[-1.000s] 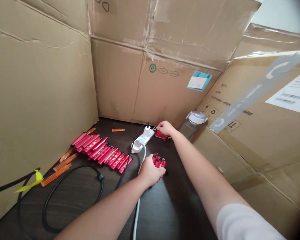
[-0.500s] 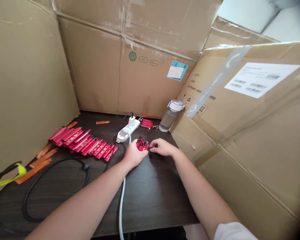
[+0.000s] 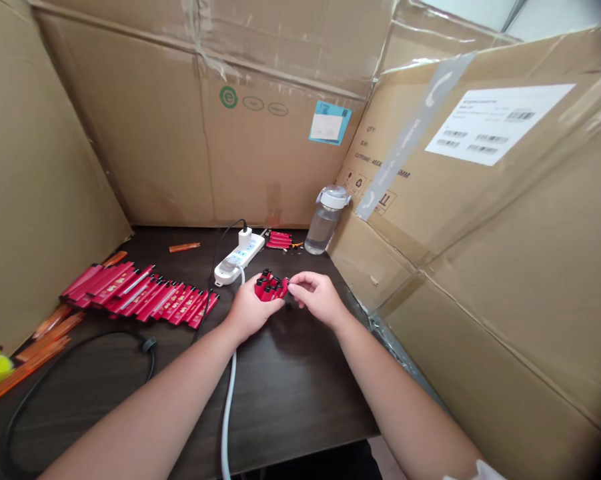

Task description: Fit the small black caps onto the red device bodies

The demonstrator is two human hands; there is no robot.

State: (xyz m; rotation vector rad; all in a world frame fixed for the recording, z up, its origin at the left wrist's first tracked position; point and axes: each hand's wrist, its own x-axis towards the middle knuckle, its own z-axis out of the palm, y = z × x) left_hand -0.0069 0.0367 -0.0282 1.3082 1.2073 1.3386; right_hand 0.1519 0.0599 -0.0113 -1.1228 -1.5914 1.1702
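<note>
My left hand [image 3: 250,308] is wrapped round a small bundle of red black-tipped sticks [image 3: 270,287], their dark ends pointing up and away from me. Thumb and fingers of my right hand [image 3: 317,297] close in a pinch on the black end of one stick at the bundle's right side. Over to the left, a long row of similar red sticks [image 3: 145,293] lies side by side on the dark table [image 3: 300,380]. A smaller group of red sticks [image 3: 279,240] rests at the back. The kind of stick is too small to make out.
Behind my left hand stands a white power strip [image 3: 240,259] with a plug and cables. A water bottle [image 3: 323,223] is at the back right. Orange strips [image 3: 40,353] and a black cable [image 3: 80,340] lie on the left. Cardboard walls [image 3: 280,173] enclose the table.
The view has swung to the right. My right fingertips have come onto a stick at the bundle's right side. My left hand keeps its hold.
</note>
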